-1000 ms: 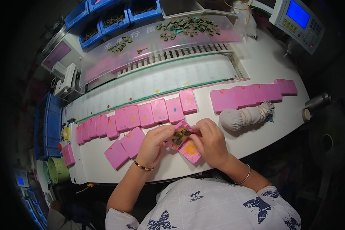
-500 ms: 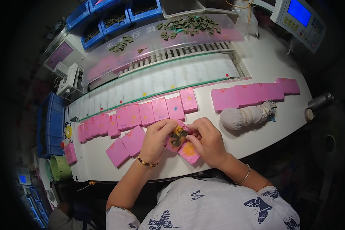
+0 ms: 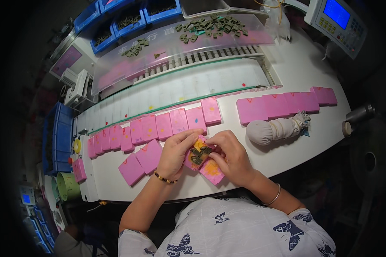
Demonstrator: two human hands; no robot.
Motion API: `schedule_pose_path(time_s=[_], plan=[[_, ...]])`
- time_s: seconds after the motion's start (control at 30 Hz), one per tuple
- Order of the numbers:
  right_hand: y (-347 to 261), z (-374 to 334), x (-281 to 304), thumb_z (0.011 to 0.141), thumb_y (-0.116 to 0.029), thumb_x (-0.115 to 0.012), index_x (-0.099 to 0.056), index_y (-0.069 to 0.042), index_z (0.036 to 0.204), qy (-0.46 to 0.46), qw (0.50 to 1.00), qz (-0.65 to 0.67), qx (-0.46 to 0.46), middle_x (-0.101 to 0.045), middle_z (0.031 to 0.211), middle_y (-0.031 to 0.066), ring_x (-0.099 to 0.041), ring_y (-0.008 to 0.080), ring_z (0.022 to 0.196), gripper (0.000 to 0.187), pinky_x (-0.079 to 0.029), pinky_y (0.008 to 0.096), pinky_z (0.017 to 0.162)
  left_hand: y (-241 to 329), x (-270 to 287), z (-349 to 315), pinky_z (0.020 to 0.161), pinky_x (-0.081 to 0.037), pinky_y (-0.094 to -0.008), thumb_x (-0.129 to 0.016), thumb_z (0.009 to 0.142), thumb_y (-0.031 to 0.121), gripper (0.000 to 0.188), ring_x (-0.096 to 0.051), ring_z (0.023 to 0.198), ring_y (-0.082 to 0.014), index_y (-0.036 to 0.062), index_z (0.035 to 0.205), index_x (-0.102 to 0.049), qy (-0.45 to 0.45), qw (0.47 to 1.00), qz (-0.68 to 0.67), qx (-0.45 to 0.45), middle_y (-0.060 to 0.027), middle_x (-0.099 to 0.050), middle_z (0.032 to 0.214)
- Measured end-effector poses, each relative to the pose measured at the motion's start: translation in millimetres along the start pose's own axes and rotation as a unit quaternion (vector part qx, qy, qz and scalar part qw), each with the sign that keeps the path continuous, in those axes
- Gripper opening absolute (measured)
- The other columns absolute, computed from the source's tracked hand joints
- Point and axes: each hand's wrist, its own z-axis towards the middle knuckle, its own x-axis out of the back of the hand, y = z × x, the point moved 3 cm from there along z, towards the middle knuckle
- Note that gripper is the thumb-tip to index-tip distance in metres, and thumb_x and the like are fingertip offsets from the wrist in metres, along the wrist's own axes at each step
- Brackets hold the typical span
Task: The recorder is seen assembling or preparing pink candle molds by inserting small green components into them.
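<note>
From here I can see a person at a white desk [image 3: 270, 160], both hands over its near side, in front of the green-edged strip [image 3: 171, 92]. The left hand [image 3: 173, 155] has its grip closed on a small pink block [image 3: 189, 162], tilted, with a yellow-stained face and dark olive pieces [image 3: 200, 154] set in it. The right hand [image 3: 230, 156] is closed on the block's right side, its thumb close to those pieces. Just under that grip is a yellow-smeared pink slab [image 3: 212, 171]; whether it joins the block, I can't tell. A row of pink blocks [image 3: 164, 127] lines the strip's near edge, 2 more blocks [image 3: 142, 162] lie nearer the person, and a tied cloth bag [image 3: 260, 132] rests to the near right of the strip. Beyond the strip, loose olive parts [image 3: 221, 28] cover a translucent sheet [image 3: 167, 40].
</note>
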Motion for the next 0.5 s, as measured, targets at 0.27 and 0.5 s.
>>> schedule_pose_path(time_s=[0.27,0.5], plan=[[-5,10,4,0.076,0.01,-0.061,-0.054,-0.001,0.105,-0.049,0.998,0.003,-0.034,-0.052,0.101,0.015,-0.06,0.0334,0.089,0.032,-0.052,0.0393,0.075,-6,2,3,0.083,-0.053,-0.0248,-0.062,0.097,0.015,0.032,-0.065,0.094,-0.0115,-0.0047,0.122,-0.063,0.008,1.0,0.0,-0.015,-0.0077,-0.068,0.106],[-13,14,2,0.075,0.008,-0.064,-0.057,-0.003,0.115,-0.061,0.997,-0.022,-0.031,-0.051,0.108,0.0146,-0.06,0.0317,0.087,0.042,-0.052,0.0395,0.077,-7,7,4,0.08,-0.053,-0.0244,-0.061,0.098,0.015,0.027,-0.065,0.09,-0.0111,-0.0027,0.117,-0.063,0.017,1.0,-0.006,-0.023,-0.0066,-0.067,0.102]])
